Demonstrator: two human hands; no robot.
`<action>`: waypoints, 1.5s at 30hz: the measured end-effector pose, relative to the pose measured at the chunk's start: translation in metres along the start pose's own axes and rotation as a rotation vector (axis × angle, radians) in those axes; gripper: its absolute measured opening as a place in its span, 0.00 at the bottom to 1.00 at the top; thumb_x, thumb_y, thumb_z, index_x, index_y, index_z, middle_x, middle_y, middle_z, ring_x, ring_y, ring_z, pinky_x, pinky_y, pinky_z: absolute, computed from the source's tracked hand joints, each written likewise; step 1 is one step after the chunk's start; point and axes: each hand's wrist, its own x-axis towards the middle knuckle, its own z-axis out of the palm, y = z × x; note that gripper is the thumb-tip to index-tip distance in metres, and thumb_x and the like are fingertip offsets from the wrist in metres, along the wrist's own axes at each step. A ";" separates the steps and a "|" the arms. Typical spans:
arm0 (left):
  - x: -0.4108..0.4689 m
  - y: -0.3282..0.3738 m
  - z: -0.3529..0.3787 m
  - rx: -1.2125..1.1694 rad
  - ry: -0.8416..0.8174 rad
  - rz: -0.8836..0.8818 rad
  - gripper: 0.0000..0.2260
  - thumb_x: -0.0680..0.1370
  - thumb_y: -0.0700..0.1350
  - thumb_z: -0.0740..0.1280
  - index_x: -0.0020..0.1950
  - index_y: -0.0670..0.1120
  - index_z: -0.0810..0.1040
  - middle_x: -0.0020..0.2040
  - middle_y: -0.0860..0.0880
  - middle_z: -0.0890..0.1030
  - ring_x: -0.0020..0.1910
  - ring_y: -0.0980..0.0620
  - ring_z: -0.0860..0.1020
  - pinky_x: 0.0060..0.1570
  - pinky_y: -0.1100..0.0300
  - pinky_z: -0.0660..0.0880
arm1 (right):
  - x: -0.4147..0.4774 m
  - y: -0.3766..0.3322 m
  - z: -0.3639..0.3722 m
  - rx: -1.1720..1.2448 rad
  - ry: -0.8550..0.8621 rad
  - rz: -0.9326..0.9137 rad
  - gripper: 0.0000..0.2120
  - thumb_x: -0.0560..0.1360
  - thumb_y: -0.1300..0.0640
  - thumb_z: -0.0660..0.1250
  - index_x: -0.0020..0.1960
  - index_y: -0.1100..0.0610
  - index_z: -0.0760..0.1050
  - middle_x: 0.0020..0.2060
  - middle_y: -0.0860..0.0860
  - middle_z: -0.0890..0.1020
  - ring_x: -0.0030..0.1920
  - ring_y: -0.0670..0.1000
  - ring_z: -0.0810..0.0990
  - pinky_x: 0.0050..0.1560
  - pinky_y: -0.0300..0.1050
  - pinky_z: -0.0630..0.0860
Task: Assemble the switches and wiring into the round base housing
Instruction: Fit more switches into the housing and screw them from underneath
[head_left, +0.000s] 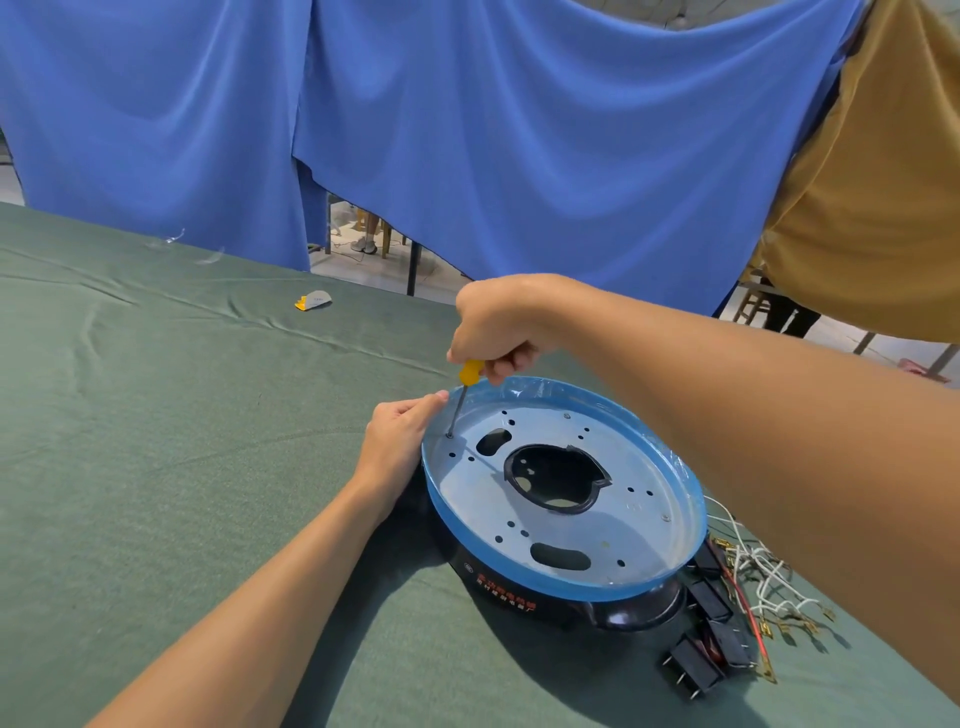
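Right hand (496, 327) is closed in a fist round the yellow handle of the screwdriver (469, 372), thumb side down. The shaft runs steeply downward and leans a little, handle up and away, tip down and toward the person's left. The tip sits at a small hole on the far-left margin of the metal plate (613, 467), just inside the blue-filmed rim of the round base housing (571, 590). The housing rests on the green table cloth (156, 441), centre-right of the view. The work point therefore lies almost straight under the grip, along the tool's own axis. Left hand (397, 434) is the nearer one to that point: its fingers curl onto the rim just beside the shaft and hold the housing; whether a fingertip touches the shaft cannot be told. A screw head at the tip is too small to confirm. Judgement: any drive must go down the shaft line, with the left hand bracing against twist. Switches (701, 660) and wires (769, 587) lie loose outside the housing at near right, not yet fitted.
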 end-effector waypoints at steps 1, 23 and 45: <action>0.000 0.000 0.000 -0.002 -0.003 0.001 0.19 0.78 0.49 0.68 0.30 0.40 0.80 0.30 0.44 0.80 0.30 0.48 0.76 0.40 0.52 0.72 | -0.001 0.001 -0.001 0.048 -0.043 0.010 0.12 0.81 0.55 0.61 0.45 0.63 0.74 0.28 0.55 0.78 0.21 0.50 0.69 0.27 0.37 0.68; 0.001 0.001 0.000 0.027 0.015 0.001 0.20 0.77 0.49 0.69 0.27 0.43 0.72 0.27 0.45 0.73 0.29 0.49 0.69 0.38 0.53 0.67 | 0.013 -0.012 -0.002 0.158 -0.143 0.169 0.14 0.82 0.62 0.49 0.56 0.67 0.72 0.32 0.56 0.78 0.18 0.45 0.69 0.19 0.32 0.63; -0.001 0.003 0.002 -0.020 0.016 0.002 0.18 0.78 0.47 0.69 0.30 0.41 0.76 0.30 0.43 0.75 0.30 0.49 0.71 0.36 0.54 0.68 | 0.008 0.010 0.003 -0.054 -0.085 -0.059 0.09 0.78 0.58 0.66 0.45 0.62 0.80 0.32 0.52 0.79 0.25 0.49 0.66 0.23 0.35 0.64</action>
